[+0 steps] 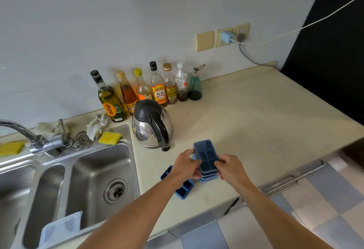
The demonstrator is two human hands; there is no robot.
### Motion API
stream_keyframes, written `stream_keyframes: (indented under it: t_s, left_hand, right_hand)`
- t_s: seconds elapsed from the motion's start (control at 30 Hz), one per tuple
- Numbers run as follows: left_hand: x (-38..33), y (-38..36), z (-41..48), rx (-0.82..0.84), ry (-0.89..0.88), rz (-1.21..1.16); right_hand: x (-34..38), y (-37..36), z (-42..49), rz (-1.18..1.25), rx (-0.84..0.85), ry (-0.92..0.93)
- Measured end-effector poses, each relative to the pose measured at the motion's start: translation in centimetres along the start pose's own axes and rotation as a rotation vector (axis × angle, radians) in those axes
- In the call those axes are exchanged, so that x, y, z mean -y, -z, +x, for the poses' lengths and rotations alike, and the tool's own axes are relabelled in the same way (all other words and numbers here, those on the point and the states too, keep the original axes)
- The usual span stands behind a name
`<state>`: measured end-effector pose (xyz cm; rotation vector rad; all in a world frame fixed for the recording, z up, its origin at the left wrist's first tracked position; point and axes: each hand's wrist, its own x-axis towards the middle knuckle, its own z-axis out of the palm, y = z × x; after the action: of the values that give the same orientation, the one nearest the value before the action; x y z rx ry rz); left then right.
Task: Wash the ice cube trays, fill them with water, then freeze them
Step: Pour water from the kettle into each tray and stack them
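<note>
Right of the stack of trays the countertop runs open to its far and right edges, wide room for a hand. Far-left of the stack the kettle stands close, its handle toward it, with bottles lined along the wall behind. A single tray lies near-left, between stack and sink.

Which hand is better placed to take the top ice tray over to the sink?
Left, probably: the left hand grips the tray stack on its sink side, and the sink lies left of it. The right hand holds the far side.
</note>
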<state>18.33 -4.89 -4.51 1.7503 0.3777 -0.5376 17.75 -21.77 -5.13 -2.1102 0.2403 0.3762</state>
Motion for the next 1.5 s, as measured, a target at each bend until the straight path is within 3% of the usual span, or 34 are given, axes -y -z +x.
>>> stream_keyframes:
  t_s: [0.33, 0.5, 0.67, 0.87, 1.0, 1.23, 1.5]
  left_hand:
    - [-0.1, -0.1, -0.1, -0.034, -0.004, 0.110]
    - [0.4, 0.3, -0.3, -0.023, -0.061, 0.193]
    - [3.0, 3.9, -0.1, -0.144, -0.086, 0.185]
    - [7.4, 11.1, -0.1, -0.296, -0.031, 0.327]
    - [9.0, 13.4, 0.3, -0.267, 0.007, 0.337]
    - [9.9, 13.5, 2.0, -0.065, -0.002, 0.379]
    - [9.3, 12.6, 3.1, 0.068, 0.070, 0.212]
  right_hand:
    - [-0.3, 0.3, 0.4, -0.036, 0.038, -0.039]
    - [-0.1, 0.2, 0.0, -0.268, -0.109, 0.007]
    - [2.0, -1.1, -1.3, -0.313, -0.322, 0.224]
    - [6.0, -6.3, -3.0, -0.255, -0.156, 0.469]
    - [6.1, -10.5, -3.0, -0.428, -0.021, 0.376]
    - [2.8, -13.9, -2.3, -0.759, 0.085, 0.072]
    - [0.7, -15.5, -2.2, -0.687, 0.041, -0.017]
